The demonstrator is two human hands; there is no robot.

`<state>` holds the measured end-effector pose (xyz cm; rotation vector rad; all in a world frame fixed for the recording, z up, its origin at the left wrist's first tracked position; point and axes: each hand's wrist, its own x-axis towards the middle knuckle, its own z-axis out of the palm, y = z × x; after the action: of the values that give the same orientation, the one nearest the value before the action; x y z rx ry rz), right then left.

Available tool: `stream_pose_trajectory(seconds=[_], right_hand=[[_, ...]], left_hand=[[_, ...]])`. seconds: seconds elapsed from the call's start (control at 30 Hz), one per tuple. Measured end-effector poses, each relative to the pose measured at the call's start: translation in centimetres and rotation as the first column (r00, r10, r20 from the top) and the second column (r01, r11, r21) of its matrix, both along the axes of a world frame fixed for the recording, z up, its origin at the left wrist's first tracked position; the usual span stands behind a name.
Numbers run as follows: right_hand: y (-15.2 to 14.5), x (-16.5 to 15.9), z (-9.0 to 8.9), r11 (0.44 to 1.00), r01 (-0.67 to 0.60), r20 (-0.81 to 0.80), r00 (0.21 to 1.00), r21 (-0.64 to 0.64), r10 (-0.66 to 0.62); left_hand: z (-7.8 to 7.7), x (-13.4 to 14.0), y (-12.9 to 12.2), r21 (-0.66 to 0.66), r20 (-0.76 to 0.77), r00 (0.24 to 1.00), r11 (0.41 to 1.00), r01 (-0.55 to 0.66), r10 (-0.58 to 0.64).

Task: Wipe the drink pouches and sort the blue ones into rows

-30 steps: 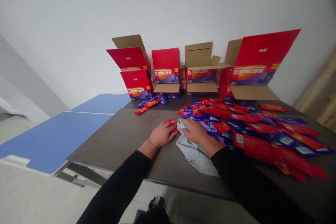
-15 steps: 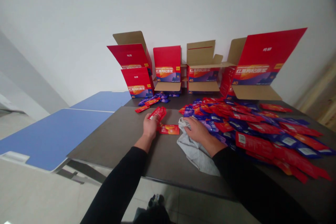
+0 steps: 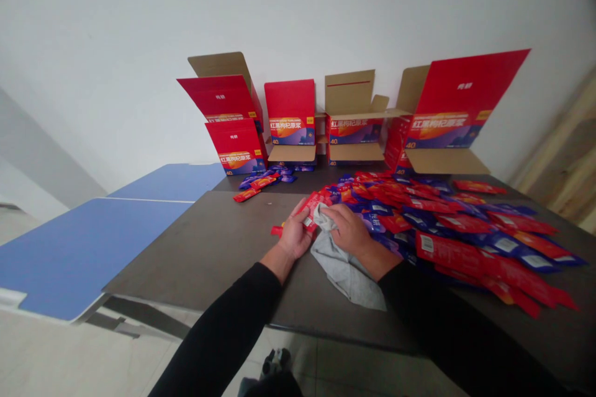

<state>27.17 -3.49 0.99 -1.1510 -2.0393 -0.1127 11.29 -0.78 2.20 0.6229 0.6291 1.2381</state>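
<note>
My left hand (image 3: 294, 236) grips a red sachet (image 3: 311, 206) and holds it tilted just above the dark table (image 3: 209, 248). Another red sachet (image 3: 277, 230) peeks out from under that hand on the table. My right hand (image 3: 347, 229) presses on a crumpled grey cloth (image 3: 344, 270), its fingers bunching the cloth's upper end against the held sachet. A wide heap of red and purple sachets (image 3: 447, 229) lies right of both hands.
Several open red cartons (image 3: 291, 113) stand along the wall at the table's far edge, the largest (image 3: 459, 108) at the right. A small cluster of sachets (image 3: 263, 181) lies before the left cartons. A blue table (image 3: 93, 242) adjoins on the left.
My left hand lifted a red sachet out to the left, then brought it back to the cloth under my right hand. One red sachet stayed on the table.
</note>
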Motion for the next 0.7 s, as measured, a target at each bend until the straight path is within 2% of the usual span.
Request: stream_pose_trajectory(seconds=[0.13,0.27,0.33,0.53,0.7], right_hand=[[-0.8,-1.0,0.4,0.997,-0.078,0.172,0.982,-0.014,0.080],[-1.2,-1.8,0.5,0.992,-0.122,0.259,0.958,-0.017,0.122],[-1.2,-2.0,0.5,0.994,-0.107,0.266,0.958,-0.024,0.109],[-0.8,-1.7,0.6,0.998,0.038,0.211,0.977,-0.057,-0.025],[0.4,-0.3,0.1,0.987,0.154,0.100,0.984,-0.042,-0.149]], left_hand=[[0.3,-0.3,0.1,0.004,0.058,0.996,0.998,0.066,-0.066],[0.0,-0.5,0.0,-0.143,0.108,0.949,0.940,0.311,-0.298],[-0.1,-0.4,-0.1,-0.169,0.113,0.933,0.919,0.356,-0.341],[-0.1,0.0,-0.2,-0.043,0.079,0.970,0.971,0.234,-0.230],[-0.3,0.1,0.2,-0.039,0.070,0.985,0.987,0.158,-0.155]])
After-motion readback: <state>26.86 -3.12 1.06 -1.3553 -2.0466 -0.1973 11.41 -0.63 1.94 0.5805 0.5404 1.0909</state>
